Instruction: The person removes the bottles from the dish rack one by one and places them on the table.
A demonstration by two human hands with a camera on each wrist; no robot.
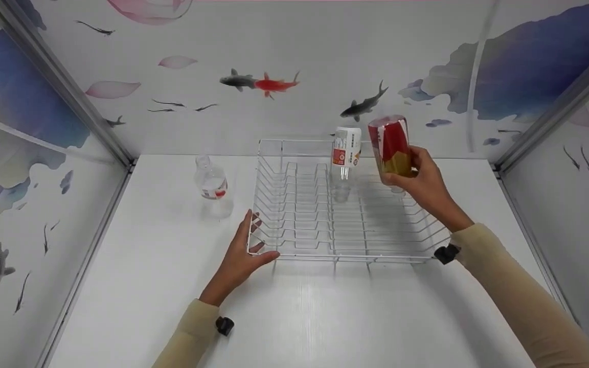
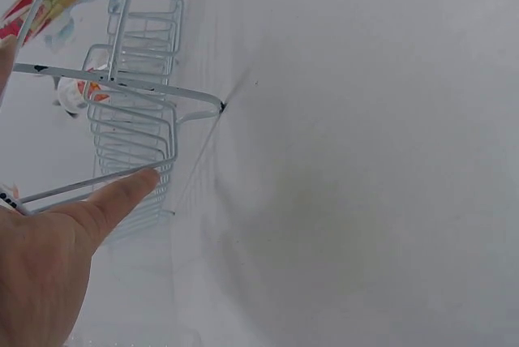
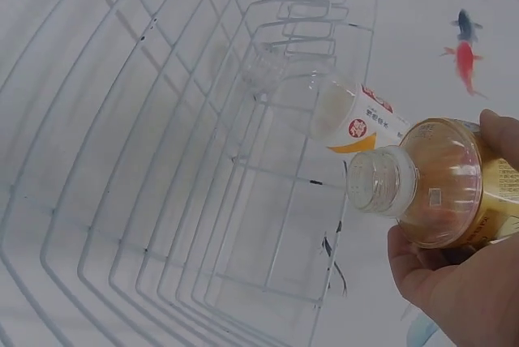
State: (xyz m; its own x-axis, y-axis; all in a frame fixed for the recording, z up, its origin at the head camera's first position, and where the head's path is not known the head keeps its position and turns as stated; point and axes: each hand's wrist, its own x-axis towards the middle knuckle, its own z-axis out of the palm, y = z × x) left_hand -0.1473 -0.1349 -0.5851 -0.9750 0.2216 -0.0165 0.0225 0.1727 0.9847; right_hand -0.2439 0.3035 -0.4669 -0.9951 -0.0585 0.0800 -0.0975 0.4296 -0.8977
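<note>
My right hand (image 1: 430,186) holds a plastic bottle (image 1: 390,143) with a red and gold label above the right part of a white wire dish rack (image 1: 335,256). In the right wrist view this bottle (image 3: 442,181) has its uncapped neck towards the rack; the head view shows it base up. A clear bottle (image 1: 346,148) with a white and red label stands neck down in the rack, its base at the top. At the rack's front left corner, my left hand (image 1: 241,255) grips the wire frame, its thumb along the front rail (image 2: 97,177) and its fingers at the side wires.
Left of the rack, another clear bottle (image 1: 212,186) with a small red and white label stands upright on the white table (image 1: 304,317). Panels with painted fish (image 1: 276,84) and petals enclose the table at the back and both sides.
</note>
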